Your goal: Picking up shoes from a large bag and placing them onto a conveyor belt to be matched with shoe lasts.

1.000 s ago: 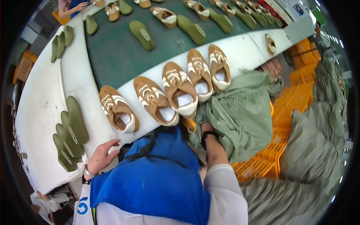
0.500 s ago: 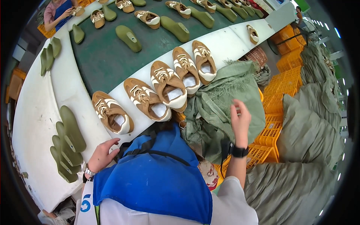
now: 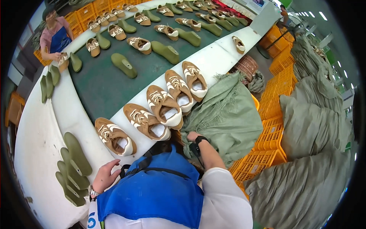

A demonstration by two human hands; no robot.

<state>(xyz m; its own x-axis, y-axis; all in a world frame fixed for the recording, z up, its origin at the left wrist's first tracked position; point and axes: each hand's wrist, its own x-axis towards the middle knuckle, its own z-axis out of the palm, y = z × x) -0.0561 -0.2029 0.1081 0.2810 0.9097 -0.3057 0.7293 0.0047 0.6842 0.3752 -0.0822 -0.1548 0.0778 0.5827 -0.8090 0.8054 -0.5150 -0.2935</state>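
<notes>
My left hand [image 3: 106, 175] rests at the table's near edge, fingers apart and holding nothing. Closest to it is a brown lace-up shoe [image 3: 115, 138] with cream stripes. Several matching shoes stand in a row along the white ledge, among them one in the middle [image 3: 164, 108] that overlaps its neighbour and one at the row's far end [image 3: 195, 82]. My right hand [image 3: 193, 136] reaches in at the near side of a green woven cloth [image 3: 228, 118], just below the shoes. Its fingers are hidden there, so what they touch does not show.
On the left of the white table [image 3: 34, 145] lie green shoe lasts [image 3: 78, 152]. A green belt [image 3: 95, 84] carries more shoes and lasts. Yellow crates [image 3: 272, 131] and grey-green covers [image 3: 305, 183] line my right side. Across the belt, a person [image 3: 57, 32] holds a shoe.
My right hand has moved left and down from above the green cloth to its near side. The left hand stays at the table edge. More of the far belt has come into view.
</notes>
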